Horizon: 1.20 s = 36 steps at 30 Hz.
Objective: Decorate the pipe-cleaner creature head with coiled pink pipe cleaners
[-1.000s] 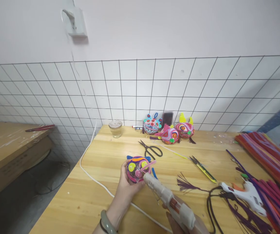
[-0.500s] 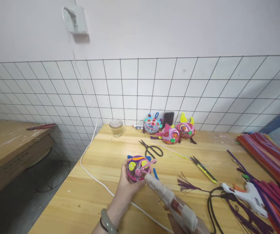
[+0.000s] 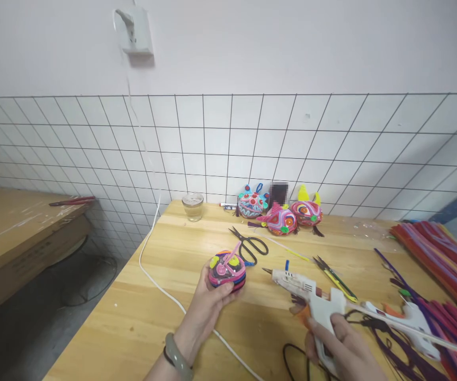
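Observation:
My left hand is closed around a round, multicoloured pipe-cleaner ornament with yellow eye pieces and a pink spiral. A loose pink strip sticks up from its face. My right hand grips a white hot glue gun by its handle, with fingers at the orange trigger. The gun's nozzle points left towards the ornament, a gap apart from it. A long glue stick runs out of its back. Black scissors lie just behind the ornament.
Three finished-looking ornaments stand along the tiled wall, near a glass cup. To the right lie a yellow craft knife, a second glue gun and bundles of pipe cleaners. A white cable crosses the table.
The glue gun has moved away from the ornament, to the right, and now lies more level. The ornament has tilted, and its loose pink strip now points upward instead of right.

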Tool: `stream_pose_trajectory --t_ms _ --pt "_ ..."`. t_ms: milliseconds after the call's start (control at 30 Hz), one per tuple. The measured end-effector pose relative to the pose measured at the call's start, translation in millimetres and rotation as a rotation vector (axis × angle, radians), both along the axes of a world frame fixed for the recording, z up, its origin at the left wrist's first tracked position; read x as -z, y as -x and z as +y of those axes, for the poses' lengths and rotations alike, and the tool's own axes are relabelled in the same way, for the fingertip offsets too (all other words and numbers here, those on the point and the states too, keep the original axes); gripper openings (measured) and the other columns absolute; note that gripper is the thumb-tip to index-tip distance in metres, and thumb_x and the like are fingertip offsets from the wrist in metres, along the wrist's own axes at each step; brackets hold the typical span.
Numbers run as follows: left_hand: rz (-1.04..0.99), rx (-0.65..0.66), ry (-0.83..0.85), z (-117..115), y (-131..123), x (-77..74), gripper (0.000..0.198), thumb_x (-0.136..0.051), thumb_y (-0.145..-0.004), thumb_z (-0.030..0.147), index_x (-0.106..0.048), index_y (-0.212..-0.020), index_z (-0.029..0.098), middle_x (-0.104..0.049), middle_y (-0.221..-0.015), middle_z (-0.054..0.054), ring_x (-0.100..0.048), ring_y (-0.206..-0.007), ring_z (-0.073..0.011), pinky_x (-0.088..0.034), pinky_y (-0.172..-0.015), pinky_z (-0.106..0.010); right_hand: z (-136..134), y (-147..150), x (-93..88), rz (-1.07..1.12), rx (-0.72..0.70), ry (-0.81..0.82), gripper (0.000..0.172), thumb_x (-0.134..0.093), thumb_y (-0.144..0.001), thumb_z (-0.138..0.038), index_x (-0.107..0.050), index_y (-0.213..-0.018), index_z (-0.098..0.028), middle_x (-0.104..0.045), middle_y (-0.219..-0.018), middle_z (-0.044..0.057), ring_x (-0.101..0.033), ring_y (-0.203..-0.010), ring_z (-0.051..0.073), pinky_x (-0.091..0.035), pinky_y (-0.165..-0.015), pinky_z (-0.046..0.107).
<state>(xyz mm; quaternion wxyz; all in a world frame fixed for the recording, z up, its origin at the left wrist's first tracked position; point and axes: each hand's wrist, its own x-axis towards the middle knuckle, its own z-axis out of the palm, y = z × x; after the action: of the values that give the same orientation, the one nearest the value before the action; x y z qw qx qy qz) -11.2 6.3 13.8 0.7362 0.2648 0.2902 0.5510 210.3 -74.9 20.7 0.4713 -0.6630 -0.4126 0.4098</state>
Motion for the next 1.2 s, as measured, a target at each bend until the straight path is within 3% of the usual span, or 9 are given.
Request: stream_pose_trajectory --t_ms 100,233,333,433,567,667,833,967,1200 --pt "-0.007 0.023 -0.005 -0.4 0.2 -1.2 0.054 -0.076 -0.064 0.01 -0.049 -0.111 0.02 -0.065 -0.109 -0.01 -0.066 -0.092 -0.0245 -0.05 -0.086 -0.044 13.4 -12.4 15.9 0.302 0.018 0.201 0.033 -0.068 -0.07 -0.043 -0.042 -0.064 -0.024 -0.06 -0.045 -0.002 -0.054 -0.041 0.014 -0.042 -0.043 0.022" --pt "0.005 0.041 -0.017 -2.1 -0.3 -3.3 0.06 -0.078 -0.062 0.013 -0.049 -0.113 0.021 -0.065 -0.111 -0.011 -0.065 -0.095 -0.0256 -0.05 -0.085 -0.042 24.8 -21.9 34.7 0.292 -0.014 0.286 0.025 -0.066 -0.072 -0.04 -0.048 -0.074 -0.022 -0.064 -0.053 -0.003 -0.061 -0.046 0.014 -0.045 -0.046 0.022" --pt "0.031 0.023 -0.027 -3.3 -1.5 -4.3 0.065 -0.081 -0.059 0.016 -0.048 -0.116 0.022 -0.065 -0.112 -0.011 -0.062 -0.1 -0.0266 -0.049 -0.086 -0.04 30.2 -29.5 41.1 0.051 -0.112 0.352 0.029 -0.052 -0.078 -0.048 -0.046 -0.065 -0.023 -0.061 -0.052 -0.002 -0.061 -0.043 0.017 -0.044 -0.042 0.024" --pt "0.061 -0.01 -0.034 -3.3 -3.2 -2.8 0.071 -0.083 -0.055 0.018 -0.049 -0.117 0.021 -0.065 -0.113 -0.012 -0.06 -0.105 -0.0276 -0.044 -0.092 -0.041 32.2 -37.7 36.9 -0.487 -0.151 0.378 0.038 -0.045 -0.081 -0.052 -0.044 -0.055 -0.024 -0.059 -0.049 0.002 -0.063 -0.046 0.022 -0.044 -0.043 0.028" --pt "0.084 -0.03 -0.048 -2.9 -5.7 1.0 0.076 -0.085 -0.049 0.02 -0.05 -0.116 0.02 -0.066 -0.113 -0.014 -0.06 -0.105 -0.0298 -0.042 -0.094 -0.042 31.1 -34.1 12.1 -1.045 -0.127 0.087 0.032 -0.047 -0.081 -0.045 -0.061 -0.067 -0.021 -0.068 -0.065 0.012 -0.068 -0.068 0.03 -0.049 -0.06 0.036" --pt "0.11 -0.02 -0.069 -4.4 -8.1 2.3 0.076 -0.085 -0.049 0.021 -0.05 -0.116 0.02 -0.066 -0.113 -0.014 -0.061 -0.104 -0.0298 -0.043 -0.092 -0.042 33.4 -13.0 -12.7 -0.979 -0.238 -0.128 0.031 -0.048 -0.084 -0.045 -0.064 -0.091 -0.019 -0.071 -0.084 0.011 -0.067 -0.08 0.026 -0.051 -0.071 0.035" --pt "0.166 -0.043 -0.102 -7.6 -12.7 2.6 0.072 -0.085 -0.05 0.02 -0.049 -0.113 0.02 -0.068 -0.105 -0.012 -0.065 -0.095 -0.0271 -0.048 -0.085 -0.04 44.0 32.0 -39.6 -0.737 -0.389 -0.451 0.028 -0.054 -0.085 -0.036 -0.061 -0.106 -0.018 -0.069 -0.073 0.003 -0.062 -0.058 0.015 -0.052 -0.055 0.024" --pt "0.195 0.006 -0.13 -8.0 -13.8 1.1 0.069 -0.083 -0.054 0.017 -0.047 -0.112 0.021 -0.067 -0.107 -0.011 -0.064 -0.096 -0.025 -0.049 -0.084 -0.038 49.7 49.7 -42.7 -0.742 -0.413 -0.582 0.017 -0.053 -0.088 -0.03 -0.066 -0.094 -0.021 -0.069 -0.073 0.003 -0.063 -0.059 0.015 -0.05 -0.049 0.021" --pt "0.249 -0.013 -0.147 -4.6 -13.1 0.6 0.066 -0.082 -0.054 0.014 -0.047 -0.11 0.021 -0.068 -0.105 -0.009 -0.065 -0.095 -0.0235 -0.05 -0.084 -0.034 40.4 62.7 -33.3 -0.854 -0.376 -0.892 0.019 -0.049 -0.091 -0.02 -0.066 -0.098 -0.019 -0.073 -0.086 0.008 -0.069 -0.077 0.019 -0.057 -0.067 0.029"
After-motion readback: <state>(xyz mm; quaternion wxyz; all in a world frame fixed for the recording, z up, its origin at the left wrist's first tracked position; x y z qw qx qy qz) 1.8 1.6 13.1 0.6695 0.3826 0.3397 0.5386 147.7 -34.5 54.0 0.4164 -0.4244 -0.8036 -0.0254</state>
